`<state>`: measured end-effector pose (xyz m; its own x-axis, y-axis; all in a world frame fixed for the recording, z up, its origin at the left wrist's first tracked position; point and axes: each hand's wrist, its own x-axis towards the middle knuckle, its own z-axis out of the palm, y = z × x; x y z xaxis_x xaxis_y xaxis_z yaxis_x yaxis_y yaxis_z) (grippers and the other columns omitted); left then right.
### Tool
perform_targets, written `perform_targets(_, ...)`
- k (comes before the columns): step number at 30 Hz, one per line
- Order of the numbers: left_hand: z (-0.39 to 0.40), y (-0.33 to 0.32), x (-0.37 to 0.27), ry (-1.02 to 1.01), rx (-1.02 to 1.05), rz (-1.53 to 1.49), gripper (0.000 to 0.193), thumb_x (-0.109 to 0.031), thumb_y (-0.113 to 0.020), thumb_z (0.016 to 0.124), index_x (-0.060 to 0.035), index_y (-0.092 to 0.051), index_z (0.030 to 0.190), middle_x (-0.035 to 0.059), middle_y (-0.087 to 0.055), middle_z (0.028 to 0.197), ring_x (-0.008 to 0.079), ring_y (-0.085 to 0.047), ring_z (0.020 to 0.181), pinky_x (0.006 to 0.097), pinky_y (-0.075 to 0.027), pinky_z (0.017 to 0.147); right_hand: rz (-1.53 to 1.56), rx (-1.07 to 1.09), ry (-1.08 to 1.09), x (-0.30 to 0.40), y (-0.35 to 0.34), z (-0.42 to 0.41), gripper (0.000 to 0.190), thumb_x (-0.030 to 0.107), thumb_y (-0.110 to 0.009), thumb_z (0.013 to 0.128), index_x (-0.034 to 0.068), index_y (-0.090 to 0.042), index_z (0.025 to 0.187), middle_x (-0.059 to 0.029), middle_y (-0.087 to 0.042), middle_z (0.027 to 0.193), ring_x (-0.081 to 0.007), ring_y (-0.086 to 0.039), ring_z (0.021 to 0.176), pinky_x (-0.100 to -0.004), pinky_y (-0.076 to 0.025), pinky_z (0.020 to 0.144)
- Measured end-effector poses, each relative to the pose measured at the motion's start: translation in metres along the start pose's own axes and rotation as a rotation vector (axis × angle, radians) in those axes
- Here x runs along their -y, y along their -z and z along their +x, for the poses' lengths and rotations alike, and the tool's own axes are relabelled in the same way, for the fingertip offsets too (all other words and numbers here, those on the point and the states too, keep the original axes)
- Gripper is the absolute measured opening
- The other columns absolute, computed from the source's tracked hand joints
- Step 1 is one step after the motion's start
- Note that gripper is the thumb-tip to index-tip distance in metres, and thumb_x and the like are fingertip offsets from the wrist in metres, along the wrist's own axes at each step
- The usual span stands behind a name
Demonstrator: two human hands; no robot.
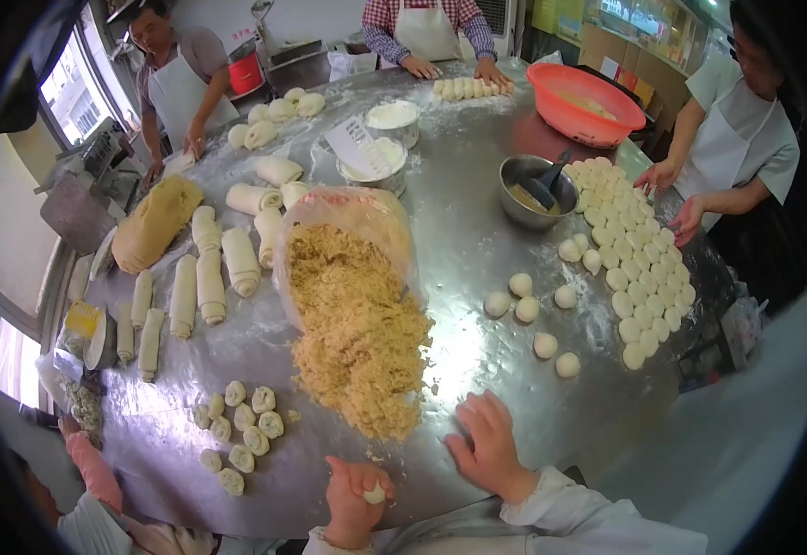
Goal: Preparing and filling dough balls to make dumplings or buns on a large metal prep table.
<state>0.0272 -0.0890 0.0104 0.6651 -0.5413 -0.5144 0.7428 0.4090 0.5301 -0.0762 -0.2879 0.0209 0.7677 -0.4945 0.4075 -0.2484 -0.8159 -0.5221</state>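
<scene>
My left hand (pixel 356 496) is at the table's near edge, its fingers curled around a small piece of white dough (pixel 375 494). To its right, my right hand (pixel 488 444) is over the steel table with its fingers apart and nothing visible in it. Just beyond both hands lies a heap of crumbly yellow-brown filling (pixel 361 368), spilling from a clear plastic bag (pixel 348 205). Several round dough balls (pixel 527 309) sit farther off to the right. On the left are several small cut dough pieces (pixel 244 417) with pale cut faces.
Rolled dough logs (pixel 183 297) and a large brown dough mass (pixel 157 222) lie left. Flattened dough rounds (pixel 632 257), a steel bowl (pixel 538 191) and a red basin (pixel 583 104) stand right. Flour tubs (pixel 392 123) are behind the bag. Several people work around the steel table (pixel 459 243).
</scene>
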Motion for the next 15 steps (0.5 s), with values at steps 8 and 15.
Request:
perform_targets(8, 0.025, -0.014, -0.005, -0.257, 0.006, -0.005, 0.062, -0.063, -0.031, 0.093, -0.012, -0.039, 0.058, 0.0118, -0.056, 0.083, 0.03, -0.053, 0.098, 0.0442, -0.039, 0.093, 0.788, 0.296, 0.091, 0.065, -0.039, 0.016, 0.045, 0.029, -0.067, 0.086, 0.002, -0.051, 0.119, -0.0187, -0.057, 0.113, -0.0353, -0.057, 0.101, -0.0404, -0.046, 0.087)
perform_targets(15, 0.017, -0.052, -0.016, -0.407, 0.059, -0.074, 0.058, -0.053, -0.037, 0.097, 0.0, -0.06, 0.092, 0.0171, -0.041, 0.14, 0.0296, -0.037, 0.131, 0.0468, -0.025, 0.111, 0.978, 0.639, -0.379, 0.058, -0.043, 0.022, 0.035, 0.031, -0.052, 0.096, 0.004, -0.051, 0.118, -0.0125, -0.06, 0.103, -0.0246, -0.06, 0.087, -0.0332, -0.049, 0.075)
